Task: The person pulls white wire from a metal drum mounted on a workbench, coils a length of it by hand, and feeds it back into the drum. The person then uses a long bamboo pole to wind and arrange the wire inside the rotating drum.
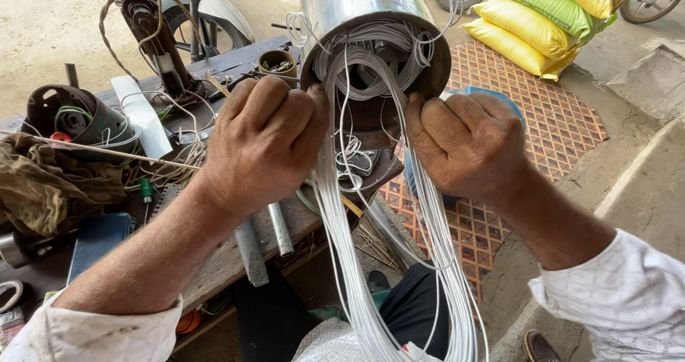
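Head view: both fists press at the rim of a shiny steel motor cylinder (371, 19). Left hand (264, 141) and right hand (467, 144) each clench the bundle of white insulated wires (399, 262) spilling down between them. Cluttered wooden workbench (221, 262) crowds the left; orange patterned mat (564, 119) lies right.

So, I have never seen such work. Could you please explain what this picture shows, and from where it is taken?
One camera on the person's head looks down at their own two bare hands. The left hand and the right hand are both closed on a thick bundle of thin white wires that comes out of the open end of a shiny metal cylinder and hangs toward the lap. On the dark wooden workbench lie a brown crumpled rag, grey metal rods and loose wire. Yellow and green sacks lie behind.
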The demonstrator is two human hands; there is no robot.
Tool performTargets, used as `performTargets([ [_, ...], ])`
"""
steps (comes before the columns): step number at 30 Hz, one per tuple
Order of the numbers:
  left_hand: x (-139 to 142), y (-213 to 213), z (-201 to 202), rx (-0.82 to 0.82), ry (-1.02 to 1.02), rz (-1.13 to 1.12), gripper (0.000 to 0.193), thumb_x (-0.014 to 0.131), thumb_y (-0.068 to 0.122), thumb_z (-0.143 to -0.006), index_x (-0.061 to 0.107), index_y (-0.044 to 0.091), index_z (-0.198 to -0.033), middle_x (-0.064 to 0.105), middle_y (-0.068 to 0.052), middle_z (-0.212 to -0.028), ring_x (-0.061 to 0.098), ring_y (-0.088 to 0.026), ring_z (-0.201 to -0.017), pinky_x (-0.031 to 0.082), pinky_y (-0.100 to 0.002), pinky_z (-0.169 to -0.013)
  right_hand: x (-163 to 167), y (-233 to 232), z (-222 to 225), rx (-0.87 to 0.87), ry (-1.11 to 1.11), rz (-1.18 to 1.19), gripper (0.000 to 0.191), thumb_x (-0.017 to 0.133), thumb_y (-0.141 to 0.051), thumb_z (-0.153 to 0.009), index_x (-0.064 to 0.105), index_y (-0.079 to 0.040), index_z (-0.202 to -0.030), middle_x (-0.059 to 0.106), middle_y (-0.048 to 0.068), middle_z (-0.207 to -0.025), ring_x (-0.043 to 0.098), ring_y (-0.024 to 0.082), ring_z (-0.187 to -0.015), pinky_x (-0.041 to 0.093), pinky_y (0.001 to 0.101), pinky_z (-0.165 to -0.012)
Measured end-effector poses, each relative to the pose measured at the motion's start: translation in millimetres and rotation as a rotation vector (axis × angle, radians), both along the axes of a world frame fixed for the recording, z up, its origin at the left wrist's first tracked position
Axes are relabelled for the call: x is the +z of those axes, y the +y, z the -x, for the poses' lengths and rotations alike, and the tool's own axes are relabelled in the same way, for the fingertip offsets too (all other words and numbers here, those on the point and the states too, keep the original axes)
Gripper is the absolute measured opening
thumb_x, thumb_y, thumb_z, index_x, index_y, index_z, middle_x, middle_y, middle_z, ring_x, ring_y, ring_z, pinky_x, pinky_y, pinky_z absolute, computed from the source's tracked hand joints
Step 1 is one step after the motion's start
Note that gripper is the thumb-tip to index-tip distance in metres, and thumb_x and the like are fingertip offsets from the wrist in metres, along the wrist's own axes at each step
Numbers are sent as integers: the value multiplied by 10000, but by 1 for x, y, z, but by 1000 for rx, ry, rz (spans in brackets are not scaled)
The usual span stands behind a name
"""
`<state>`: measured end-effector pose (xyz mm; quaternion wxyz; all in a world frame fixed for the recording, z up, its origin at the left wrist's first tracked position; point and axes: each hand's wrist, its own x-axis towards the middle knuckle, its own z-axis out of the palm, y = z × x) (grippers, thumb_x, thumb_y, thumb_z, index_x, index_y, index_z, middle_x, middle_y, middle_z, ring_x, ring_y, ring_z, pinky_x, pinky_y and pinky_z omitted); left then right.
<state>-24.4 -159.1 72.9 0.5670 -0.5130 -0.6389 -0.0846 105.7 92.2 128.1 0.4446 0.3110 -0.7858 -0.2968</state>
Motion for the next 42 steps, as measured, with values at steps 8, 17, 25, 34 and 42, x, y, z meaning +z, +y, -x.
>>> performTargets([
  [8, 7, 4, 9, 55, -7, 34, 113, 814, 180, -1028, 793, 88, -1090, 549, 57, -884, 485, -96, -906, 438, -282, -730, 1, -2, 5, -73, -18, 67, 32, 785, 4, -931, 769, 22, -952, 516, 21, -741, 520, 104, -615, 389, 273, -473],
  [17, -8, 23, 2, 167, -109, -217, 156, 692, 229, -1097, 769, 132, -1190, 384, -95, -1447, 304, -277, -1375, 310, -474, -1162, -12, -8, 6, -219, 17, 254, 63, 706, -58, -946, 712, -1, -972, 505, 35, -785, 547, 128, -591, 394, 312, -479],
  [25, -9, 30, 3, 197, -509, -123, 638, 729, 321, -1057, 530, -7, -1567, 200, -154, -1717, 163, -307, -1607, 184, -536, -1324, -19, -11, 2, -298, -34, 481, 86, 721, -67, -979, 693, -46, -1057, 530, 61, -809, 566, 194, -594, 415, 359, -518],
  [34, -5, 37, 5, 106, -290, -88, 143, 734, 148, -1080, 791, 17, -1081, 411, -258, -1565, 401, -405, -1436, 447, -529, -1094, -23, -14, -9, -171, -100, 511, 234, 743, -84, -1001, 724, -9, -1221, 576, 70, -876, 574, 181, -606, 430, 340, -535],
  [42, 15, 29, -10, 159, -263, -31, 212, 745, 197, -1079, 799, 38, -1208, 447, -266, -1527, 440, -427, -1399, 480, -535, -1081, 4, -9, 2, -290, -124, 173, 101, 731, -83, -979, 759, -20, -1052, 546, 29, -732, 567, 155, -537, 406, 314, -470],
])
